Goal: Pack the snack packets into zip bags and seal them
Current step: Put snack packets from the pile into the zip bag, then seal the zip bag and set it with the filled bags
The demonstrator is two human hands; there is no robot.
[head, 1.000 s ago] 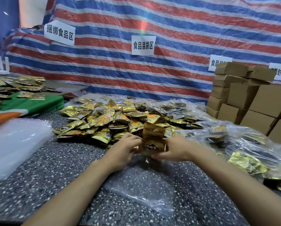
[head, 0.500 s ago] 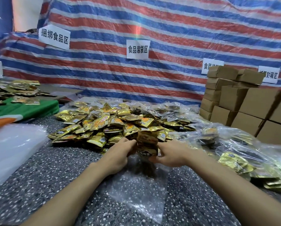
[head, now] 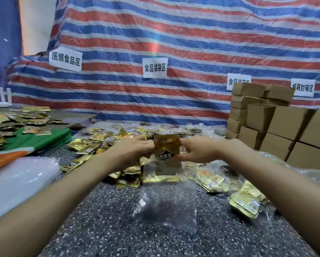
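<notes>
Both hands are raised above the speckled table (head: pixel 99 229), so the clear zip bag (head: pixel 166 204) hangs free below them with its mouth upward. The left hand (head: pixel 131 151) and the right hand (head: pixel 196 151) each grip one side of the stack of gold snack packets (head: pixel 166 147), fingers curled around it, probably to hold the packets aligned. The stack sits partly inside the bag's mouth, and its upper part stands out. The loose packet pile (head: pixel 88 145) lies just behind, within easy reach.

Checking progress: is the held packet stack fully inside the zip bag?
Partly in: top of the packet stack sticks out of the zip bag, gripped by left hand and right hand; lower end shows behind clear plastic.
</notes>
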